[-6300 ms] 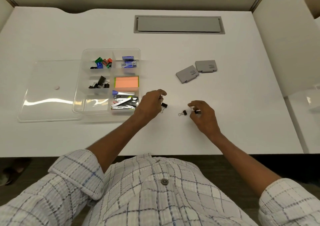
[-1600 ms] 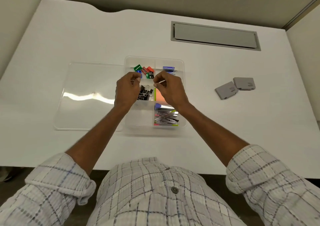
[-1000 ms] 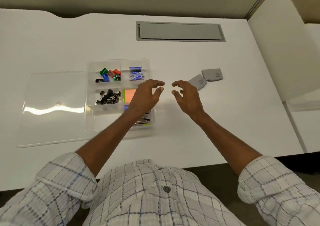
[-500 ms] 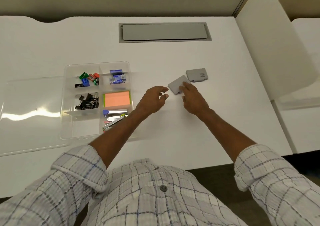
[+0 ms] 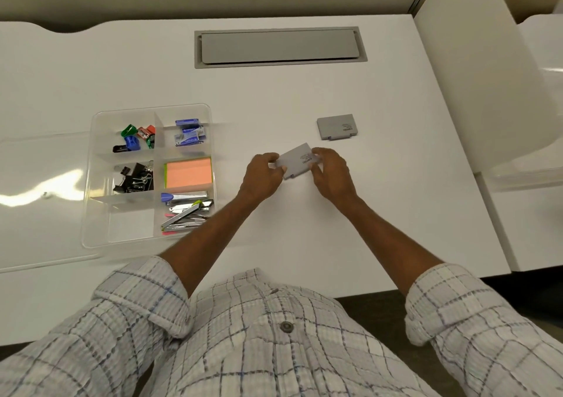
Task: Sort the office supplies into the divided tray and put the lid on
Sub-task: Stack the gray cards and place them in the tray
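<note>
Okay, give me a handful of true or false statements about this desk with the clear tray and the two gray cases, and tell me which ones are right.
1. Both hands hold one gray case: the left hand and the right hand grip its ends. True.
2. The second gray case already lies in the divided tray. False: it lies on the desk, to the right of the tray.
3. The orange sticky notes sit in a right-hand compartment of the tray. True.
4. The clear lid is closed on the tray. False: it lies flat on the desk to the tray's left.
5. The black binder clips lie loose on the desk. False: they sit in a left-hand compartment of the tray.
</note>
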Action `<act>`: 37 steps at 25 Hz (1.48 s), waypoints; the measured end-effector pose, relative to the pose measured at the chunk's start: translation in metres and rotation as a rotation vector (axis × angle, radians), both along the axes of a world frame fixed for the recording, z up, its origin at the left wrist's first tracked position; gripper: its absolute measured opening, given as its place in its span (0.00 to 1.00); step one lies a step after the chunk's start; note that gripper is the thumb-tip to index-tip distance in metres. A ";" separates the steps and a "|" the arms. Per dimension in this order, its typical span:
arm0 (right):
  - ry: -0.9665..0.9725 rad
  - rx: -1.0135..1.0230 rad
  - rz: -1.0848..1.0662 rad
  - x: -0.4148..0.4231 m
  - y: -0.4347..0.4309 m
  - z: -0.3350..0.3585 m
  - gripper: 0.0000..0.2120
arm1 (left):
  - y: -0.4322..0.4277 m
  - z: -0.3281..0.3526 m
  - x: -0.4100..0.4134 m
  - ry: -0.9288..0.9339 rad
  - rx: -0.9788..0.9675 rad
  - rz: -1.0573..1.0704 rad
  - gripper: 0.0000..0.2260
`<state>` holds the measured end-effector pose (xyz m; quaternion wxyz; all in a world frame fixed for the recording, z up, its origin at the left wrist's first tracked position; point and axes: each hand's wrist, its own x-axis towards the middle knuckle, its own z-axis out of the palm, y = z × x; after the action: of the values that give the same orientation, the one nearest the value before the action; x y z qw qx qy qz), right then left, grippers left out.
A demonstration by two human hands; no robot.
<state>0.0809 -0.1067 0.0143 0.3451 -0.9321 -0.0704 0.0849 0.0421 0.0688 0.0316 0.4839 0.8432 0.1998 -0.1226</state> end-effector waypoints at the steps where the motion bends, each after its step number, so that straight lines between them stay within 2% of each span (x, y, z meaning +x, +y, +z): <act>1: 0.036 0.017 -0.011 0.004 0.001 0.001 0.18 | -0.002 0.000 0.000 0.016 -0.066 0.056 0.20; 4: 0.132 0.095 -0.124 0.009 0.003 0.005 0.15 | -0.005 -0.001 -0.002 0.063 -0.292 0.262 0.23; 7: 0.218 0.223 -0.255 0.005 0.000 0.011 0.15 | -0.004 0.000 -0.006 0.060 -0.381 0.341 0.23; 14: 0.310 0.423 -0.280 -0.012 0.019 0.040 0.12 | 0.020 0.029 -0.019 -0.178 -0.316 0.353 0.18; 20: 0.351 0.552 -0.207 -0.031 0.072 0.063 0.09 | 0.086 0.058 -0.063 -0.262 -0.285 0.350 0.18; 25: 0.300 0.525 -0.104 -0.066 0.139 0.077 0.08 | 0.154 0.070 -0.105 -0.295 -0.234 0.350 0.17; 31: 0.234 0.348 0.071 -0.107 0.217 0.079 0.10 | 0.235 0.065 -0.152 -0.250 -0.088 0.334 0.13; 34: 0.192 0.239 0.157 -0.120 0.247 0.075 0.08 | 0.272 0.059 -0.171 -0.220 0.051 0.225 0.10; 37: 0.160 0.138 0.228 -0.127 0.268 0.070 0.06 | 0.299 0.055 -0.183 -0.197 0.171 0.030 0.07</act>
<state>-0.0462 0.1615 0.0839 0.4008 -0.8825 -0.1536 0.1923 -0.1411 0.3677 0.0863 0.4293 0.8862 0.1736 -0.0144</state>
